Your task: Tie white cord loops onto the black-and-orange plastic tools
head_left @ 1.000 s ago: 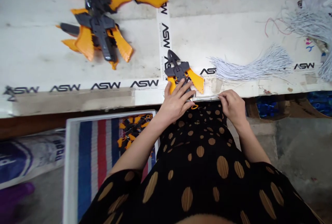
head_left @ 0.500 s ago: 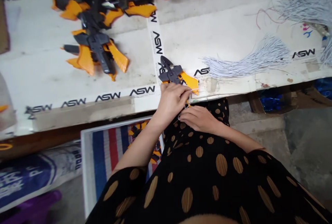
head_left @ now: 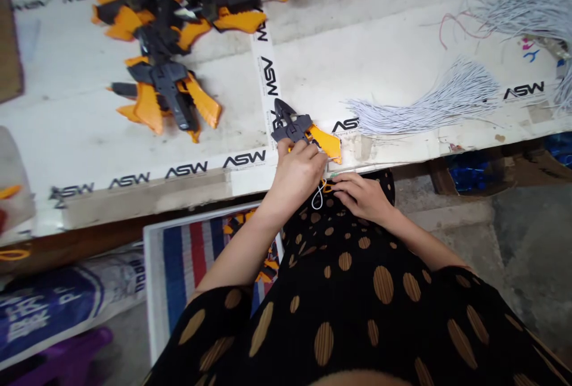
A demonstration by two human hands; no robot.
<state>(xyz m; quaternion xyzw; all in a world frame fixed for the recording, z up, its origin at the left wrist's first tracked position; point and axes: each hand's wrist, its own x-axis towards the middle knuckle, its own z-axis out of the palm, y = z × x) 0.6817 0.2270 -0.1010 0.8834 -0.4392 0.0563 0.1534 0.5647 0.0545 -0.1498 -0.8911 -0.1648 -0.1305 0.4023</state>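
At the table's front edge lies a dark grey and orange plastic toy point(head_left: 292, 127), winged like a small plane. My left hand point(head_left: 298, 174) is closed over its near end, covering that part; the dark nose and one orange wing show past the fingers. Below this hand dangles a loop of thin white cord point(head_left: 317, 200). My right hand point(head_left: 364, 196) is just to the right, its thumb and fingers pinching at a small orange loop point(head_left: 328, 187) beside the cord. Where the cord meets the toy is hidden by my left hand.
A bundle of white cords point(head_left: 429, 106) lies to the right, with a tangled heap of cords point(head_left: 522, 13) behind it. Several similar toys point(head_left: 174, 91) are piled at the back left. Below the table edge stands a white-rimmed crate point(head_left: 154, 290) with a striped lining.
My right hand has moved a little right, off the white cord, and its fingers have come to the orange loop. The cord's loop now hangs free below my left hand, which stays over the toy.
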